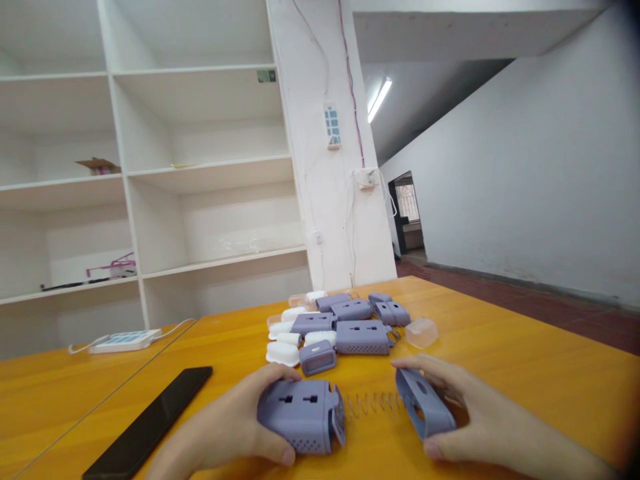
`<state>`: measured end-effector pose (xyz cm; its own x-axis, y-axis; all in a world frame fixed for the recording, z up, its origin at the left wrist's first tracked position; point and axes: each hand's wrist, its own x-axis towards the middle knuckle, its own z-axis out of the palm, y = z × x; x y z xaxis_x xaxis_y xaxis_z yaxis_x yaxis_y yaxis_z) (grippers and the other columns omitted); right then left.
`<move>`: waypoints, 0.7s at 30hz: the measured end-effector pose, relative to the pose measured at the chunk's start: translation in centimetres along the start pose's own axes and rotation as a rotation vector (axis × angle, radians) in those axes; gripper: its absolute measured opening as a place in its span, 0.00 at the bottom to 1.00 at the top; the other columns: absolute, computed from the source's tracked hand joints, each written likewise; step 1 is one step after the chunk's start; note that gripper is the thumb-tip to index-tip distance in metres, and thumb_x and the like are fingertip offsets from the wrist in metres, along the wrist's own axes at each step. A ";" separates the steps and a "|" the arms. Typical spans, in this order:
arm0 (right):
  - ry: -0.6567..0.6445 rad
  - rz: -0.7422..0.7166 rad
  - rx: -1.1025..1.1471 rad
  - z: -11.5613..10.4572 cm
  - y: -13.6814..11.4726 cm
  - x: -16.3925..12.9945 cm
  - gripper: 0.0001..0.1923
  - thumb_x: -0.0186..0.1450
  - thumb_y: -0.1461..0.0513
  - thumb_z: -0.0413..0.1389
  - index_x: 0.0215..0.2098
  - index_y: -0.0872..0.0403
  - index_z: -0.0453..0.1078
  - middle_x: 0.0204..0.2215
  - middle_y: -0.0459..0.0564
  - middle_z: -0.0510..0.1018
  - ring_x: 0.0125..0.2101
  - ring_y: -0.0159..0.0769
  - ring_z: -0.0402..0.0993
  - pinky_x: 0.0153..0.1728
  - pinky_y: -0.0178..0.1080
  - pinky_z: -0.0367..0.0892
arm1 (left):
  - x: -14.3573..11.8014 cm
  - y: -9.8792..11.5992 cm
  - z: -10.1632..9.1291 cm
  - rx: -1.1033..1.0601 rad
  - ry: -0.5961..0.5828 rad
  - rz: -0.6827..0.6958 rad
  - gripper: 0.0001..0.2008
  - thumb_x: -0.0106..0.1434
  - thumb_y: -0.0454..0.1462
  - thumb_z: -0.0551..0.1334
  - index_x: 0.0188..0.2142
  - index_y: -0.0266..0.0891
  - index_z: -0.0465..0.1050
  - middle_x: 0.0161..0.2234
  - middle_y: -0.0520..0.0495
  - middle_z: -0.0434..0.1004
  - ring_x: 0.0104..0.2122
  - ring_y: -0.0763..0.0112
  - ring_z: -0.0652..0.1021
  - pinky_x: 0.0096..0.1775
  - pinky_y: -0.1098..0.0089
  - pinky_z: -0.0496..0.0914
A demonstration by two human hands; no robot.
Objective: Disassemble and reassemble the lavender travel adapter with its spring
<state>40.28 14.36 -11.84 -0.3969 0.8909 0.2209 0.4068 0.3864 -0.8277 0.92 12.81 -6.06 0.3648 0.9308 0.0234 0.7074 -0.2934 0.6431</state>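
Note:
My left hand (235, 420) is wrapped round a purple-grey plastic housing (305, 410) with two keyhole-shaped slots on top and small holes along its lower side. A flap-like piece (339, 417) stands at the housing's right end. From there a thin metal coil spring (373, 404) stretches rightward. My right hand (465, 407) grips a purple-grey plastic cap (425, 403), a hollow frame held tilted between thumb and fingers. The spring's right end reaches the cap's edge; whether it is attached there I cannot tell.
Beyond my hands lie several purple-grey housings (364, 337), white oval parts (283, 353), a smaller purple-grey cap (318, 358) and a clear plastic cup (421, 333). A black phone-like slab (150, 423) rests at the left on the wooden table (525, 373). A power strip (125, 340) lies farther back near white shelves (215, 167).

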 end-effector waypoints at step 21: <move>0.012 -0.023 -0.242 3.8 -1.8 0.4 0.49 0.51 0.51 0.72 0.69 0.46 0.62 0.70 0.55 0.60 0.69 0.61 0.53 0.69 0.57 0.49 | 0.5 1.2 1.5 0.018 -0.008 0.047 0.45 0.43 0.48 0.79 0.61 0.52 0.68 0.59 0.50 0.74 0.57 0.51 0.73 0.60 0.59 0.66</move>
<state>36.26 13.13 -12.22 -0.3988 0.8836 0.2453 0.5837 0.4509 -0.6753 2.88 12.57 -6.40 0.4029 0.9140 0.0475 0.7001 -0.3412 0.6272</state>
